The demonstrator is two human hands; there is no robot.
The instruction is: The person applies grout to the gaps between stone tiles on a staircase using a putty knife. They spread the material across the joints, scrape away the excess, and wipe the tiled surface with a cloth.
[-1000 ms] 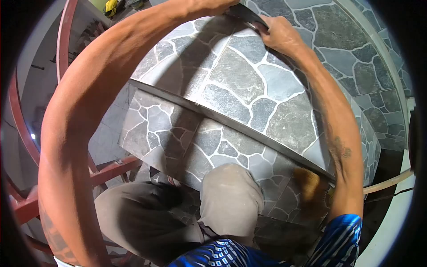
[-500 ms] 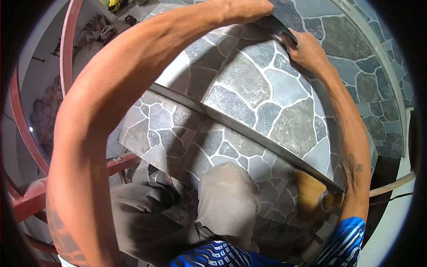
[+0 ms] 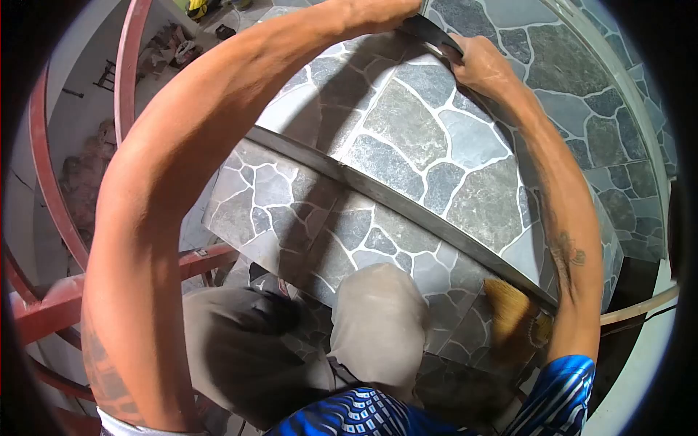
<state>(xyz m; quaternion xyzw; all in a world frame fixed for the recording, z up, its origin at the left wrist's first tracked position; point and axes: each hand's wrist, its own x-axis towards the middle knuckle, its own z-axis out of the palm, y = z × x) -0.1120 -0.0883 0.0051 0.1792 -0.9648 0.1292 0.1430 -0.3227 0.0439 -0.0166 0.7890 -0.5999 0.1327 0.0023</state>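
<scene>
A dark curved metal strip (image 3: 430,33) lies along the far edge of a stone-pattern tiled step (image 3: 414,123). My right hand (image 3: 483,67) grips the strip's right end, fingers curled over it. At the top edge of the view, my left hand (image 3: 374,10) holds the strip's left end and is partly cut off. Both arms reach forward in a ring over the step. My knees (image 3: 378,320) rest on the lower step.
A metal nosing strip (image 3: 407,207) runs along the near step's edge above a tiled riser (image 3: 291,211). A yellow-bristled brush (image 3: 512,316) lies by my right elbow. Red curved railings (image 3: 129,65) stand at the left, with a floor and scattered items below.
Both hands and the dark strip have shifted slightly up and left since half a second ago. The grip on the strip is unchanged, and the brush has not moved.
</scene>
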